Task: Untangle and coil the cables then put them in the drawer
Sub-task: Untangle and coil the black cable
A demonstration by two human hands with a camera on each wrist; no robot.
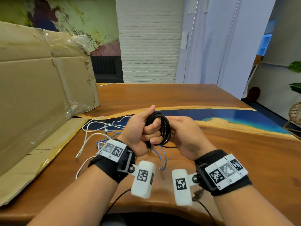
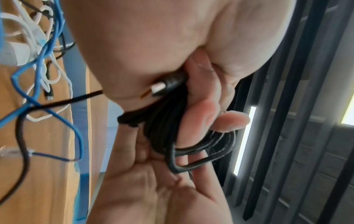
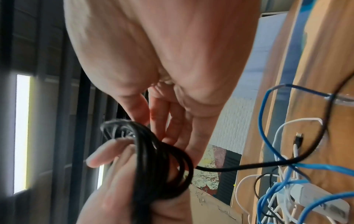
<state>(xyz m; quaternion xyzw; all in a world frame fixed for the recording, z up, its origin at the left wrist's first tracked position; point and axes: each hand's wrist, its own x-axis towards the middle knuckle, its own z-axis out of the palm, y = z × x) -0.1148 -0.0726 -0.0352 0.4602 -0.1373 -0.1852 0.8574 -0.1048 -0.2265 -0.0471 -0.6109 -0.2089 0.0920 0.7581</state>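
A black cable (image 1: 164, 128) is wound into a coil (image 2: 164, 128) of several loops, held above the table between both hands. My left hand (image 1: 143, 128) grips the coil (image 3: 159, 166) with curled fingers and the thumb up; the cable's plug (image 2: 162, 87) sticks out below the fist. My right hand (image 1: 184, 134) rests against the coil's right side, its fingers (image 3: 172, 128) fairly straight behind the loops. A loose tail of the black cable runs down into a tangle of blue cable (image 1: 163, 159) and white cables (image 1: 91, 128) on the table. No drawer is in view.
A large flattened cardboard box (image 1: 40, 95) leans on the left of the wooden table (image 1: 211, 152), with a flap lying on the tabletop. A white power strip (image 3: 316, 197) lies in the tangle. A wicker chair (image 1: 295, 113) and a plant stand at the far right.
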